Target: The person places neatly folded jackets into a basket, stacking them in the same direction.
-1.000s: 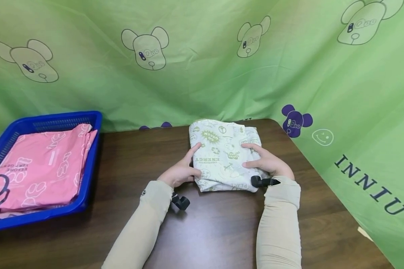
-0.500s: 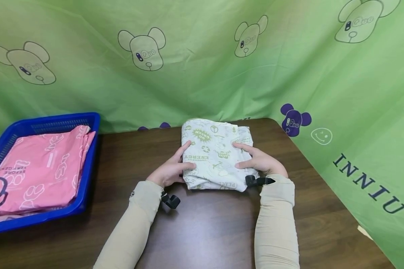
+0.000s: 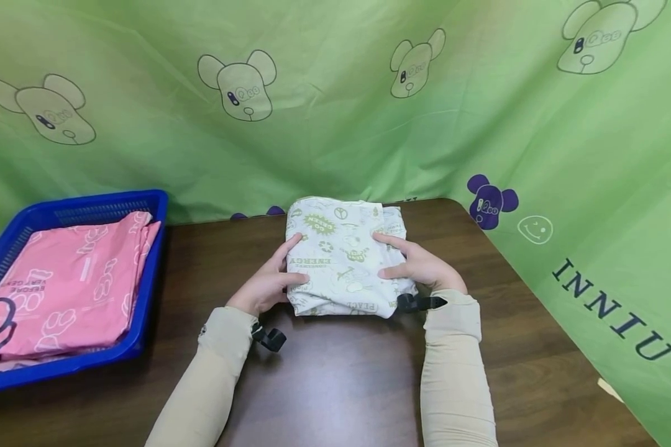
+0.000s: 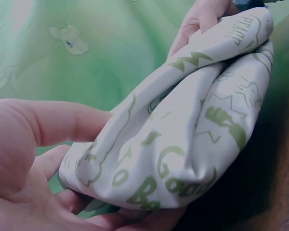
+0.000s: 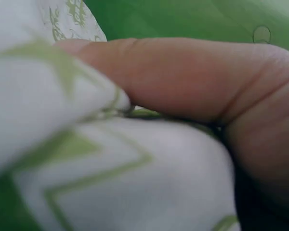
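A folded white cloth (image 3: 335,261) with green print lies between both hands near the back of the brown table. My left hand (image 3: 268,279) grips its left side, the thumb on top and several fingers reaching beneath, as the left wrist view shows. At the opposite side my right hand (image 3: 422,264) holds the cloth, thumb and a finger over the top face. In the right wrist view the thumb (image 5: 168,72) presses along a fold, and the other fingers are hidden. Layered folds (image 4: 197,115) bulge along the cloth's near edge.
On the left stands a blue plastic basket (image 3: 145,273) holding folded pink cloth (image 3: 73,285) with white print. A green printed curtain (image 3: 324,155) hangs behind the brown table (image 3: 324,379) and along its right side.
Both hands have carried the folded white cloth to the left across the table, keeping their hold on its two sides. The basket stays in place.
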Tool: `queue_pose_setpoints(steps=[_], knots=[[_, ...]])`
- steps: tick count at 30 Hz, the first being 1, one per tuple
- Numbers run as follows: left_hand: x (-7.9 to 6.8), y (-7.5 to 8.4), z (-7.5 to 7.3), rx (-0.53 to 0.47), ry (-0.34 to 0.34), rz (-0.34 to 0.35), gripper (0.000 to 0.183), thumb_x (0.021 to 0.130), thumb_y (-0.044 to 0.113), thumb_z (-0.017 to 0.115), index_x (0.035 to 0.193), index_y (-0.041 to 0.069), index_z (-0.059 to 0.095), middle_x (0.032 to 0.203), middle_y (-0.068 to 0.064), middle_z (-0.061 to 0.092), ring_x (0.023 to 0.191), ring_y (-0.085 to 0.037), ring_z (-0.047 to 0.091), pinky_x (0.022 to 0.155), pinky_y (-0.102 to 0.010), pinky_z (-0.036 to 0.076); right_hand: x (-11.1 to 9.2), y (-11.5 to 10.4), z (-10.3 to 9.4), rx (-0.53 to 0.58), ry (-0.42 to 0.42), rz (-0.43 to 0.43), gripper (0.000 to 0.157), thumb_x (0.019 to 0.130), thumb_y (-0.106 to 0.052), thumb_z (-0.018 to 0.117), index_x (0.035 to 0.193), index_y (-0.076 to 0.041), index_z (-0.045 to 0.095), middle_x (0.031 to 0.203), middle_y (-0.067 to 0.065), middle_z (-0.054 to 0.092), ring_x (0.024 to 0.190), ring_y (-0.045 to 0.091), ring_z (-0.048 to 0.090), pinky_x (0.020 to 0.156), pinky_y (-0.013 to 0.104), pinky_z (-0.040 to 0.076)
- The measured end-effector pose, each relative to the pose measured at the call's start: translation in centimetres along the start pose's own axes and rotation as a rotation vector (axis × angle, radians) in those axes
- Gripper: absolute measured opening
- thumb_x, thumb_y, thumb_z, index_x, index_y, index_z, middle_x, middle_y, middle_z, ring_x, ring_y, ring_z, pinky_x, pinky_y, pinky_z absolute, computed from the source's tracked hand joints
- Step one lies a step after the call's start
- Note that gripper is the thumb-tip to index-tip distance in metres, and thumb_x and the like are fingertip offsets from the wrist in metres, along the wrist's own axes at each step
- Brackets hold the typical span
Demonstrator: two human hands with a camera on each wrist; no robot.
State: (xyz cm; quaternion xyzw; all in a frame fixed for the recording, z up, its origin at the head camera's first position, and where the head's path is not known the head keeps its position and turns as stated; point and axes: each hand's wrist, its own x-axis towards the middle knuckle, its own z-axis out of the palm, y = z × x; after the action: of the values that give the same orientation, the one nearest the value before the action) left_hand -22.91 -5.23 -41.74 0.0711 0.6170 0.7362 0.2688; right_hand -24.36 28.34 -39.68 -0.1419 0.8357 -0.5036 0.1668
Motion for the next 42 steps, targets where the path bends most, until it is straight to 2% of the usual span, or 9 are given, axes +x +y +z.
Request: queue_pose_setpoints(steps=[5, 9, 14, 16, 19, 26, 31, 34, 42], knots=[[-0.5, 0.6, -0.5, 0.024, 0.034, 0.026, 0.093, 0.093, -0.01, 0.056, 0.161, 0.041, 0.02, 0.155, -0.016, 0.03, 0.104, -0.023, 0.062, 0.08, -0.045, 0.056, 0.5, -0.8, 0.7, -0.052, 0.017, -0.005, 0.089, 0.083, -0.008, 0.08, 0.159, -0.013, 0.034, 0.165, 0.013, 0.026, 0.148, 0.03, 0.024, 0.119, 0.05, 0.023], [-0.8, 1.1, -0.6, 0.029, 0.061, 0.035, 0.095, 0.091, -0.011, 0.055, 0.161, 0.042, 0.019, 0.154, -0.016, 0.031, 0.1, -0.023, 0.062, 0.076, -0.042, 0.057, 0.7, -1.5, 1.1, -0.059, 0.024, -0.003, 0.089, 0.084, -0.008, 0.079, 0.16, -0.016, 0.033, 0.164, 0.014, 0.028, 0.138, 0.029, 0.038, 0.112, 0.043, 0.035], [-1.1, 1.8, -0.7, 0.058, 0.069, 0.093, 0.096, 0.09, -0.014, 0.056, 0.162, 0.039, 0.02, 0.167, -0.001, 0.014, 0.112, -0.024, 0.055, 0.079, -0.033, 0.056, 0.8, -2.0, 1.3, -0.018, 0.041, -0.005, 0.088, 0.085, -0.006, 0.078, 0.16, -0.018, 0.033, 0.162, 0.014, 0.031, 0.122, 0.028, 0.053, 0.097, 0.029, 0.047], [-1.3, 2.1, -0.6, 0.082, 0.072, 0.13, 0.097, 0.089, -0.016, 0.057, 0.162, 0.036, 0.02, 0.169, 0.006, 0.006, 0.119, -0.026, 0.05, 0.08, -0.028, 0.054, 0.9, -2.2, 1.5, 0.016, 0.046, -0.013, 0.088, 0.084, -0.004, 0.077, 0.16, -0.018, 0.034, 0.158, 0.016, 0.036, 0.113, 0.025, 0.06, 0.09, 0.028, 0.052], [-1.6, 2.6, -0.6, 0.098, 0.082, 0.174, 0.098, 0.087, -0.017, 0.057, 0.163, 0.032, 0.02, 0.169, 0.007, 0.005, 0.126, -0.027, 0.044, 0.082, -0.024, 0.052, 1.0, -2.6, 1.7, 0.063, 0.057, -0.027, 0.088, 0.085, -0.002, 0.076, 0.16, -0.019, 0.034, 0.146, 0.021, 0.049, 0.095, 0.022, 0.068, 0.081, 0.031, 0.058], [-2.3, 3.4, -1.1, 0.122, 0.109, 0.231, 0.098, 0.085, -0.017, 0.057, 0.164, 0.027, 0.019, 0.169, 0.002, 0.007, 0.131, -0.026, 0.038, 0.082, -0.021, 0.05, 1.0, -4.2, 2.5, 0.164, 0.072, -0.036, 0.085, 0.086, 0.0, 0.074, 0.159, -0.023, 0.037, 0.132, 0.024, 0.056, 0.087, 0.022, 0.071, 0.076, 0.037, 0.06], [-2.8, 4.0, -1.3, 0.133, 0.134, 0.257, 0.1, 0.084, -0.015, 0.059, 0.164, 0.029, 0.017, 0.166, -0.008, 0.013, 0.114, -0.023, 0.051, 0.08, -0.022, 0.052, 1.3, -4.9, 3.2, 0.177, 0.113, -0.063, 0.08, 0.088, -0.001, 0.072, 0.157, -0.026, 0.04, 0.139, 0.019, 0.052, 0.088, 0.021, 0.069, 0.075, 0.035, 0.06], [-3.0, 4.3, -1.4, 0.147, 0.165, 0.265, 0.1, 0.084, -0.014, 0.061, 0.163, 0.031, 0.018, 0.166, -0.007, 0.013, 0.105, -0.022, 0.055, 0.078, -0.022, 0.052, 1.5, -5.3, 3.7, 0.188, 0.139, -0.1, 0.077, 0.089, -0.001, 0.07, 0.157, -0.024, 0.041, 0.14, 0.017, 0.051, 0.09, 0.019, 0.069, 0.075, 0.034, 0.06], [-3.7, 4.9, -2.1, 0.182, 0.235, 0.279, 0.098, 0.085, -0.012, 0.062, 0.162, 0.032, 0.021, 0.169, 0.007, 0.005, 0.13, -0.025, 0.036, 0.081, -0.02, 0.048, 2.1, -5.9, 5.1, 0.346, 0.169, -0.16, 0.076, 0.09, 0.006, 0.066, 0.157, -0.02, 0.041, 0.12, 0.019, 0.061, 0.087, 0.018, 0.07, 0.072, 0.035, 0.061]])
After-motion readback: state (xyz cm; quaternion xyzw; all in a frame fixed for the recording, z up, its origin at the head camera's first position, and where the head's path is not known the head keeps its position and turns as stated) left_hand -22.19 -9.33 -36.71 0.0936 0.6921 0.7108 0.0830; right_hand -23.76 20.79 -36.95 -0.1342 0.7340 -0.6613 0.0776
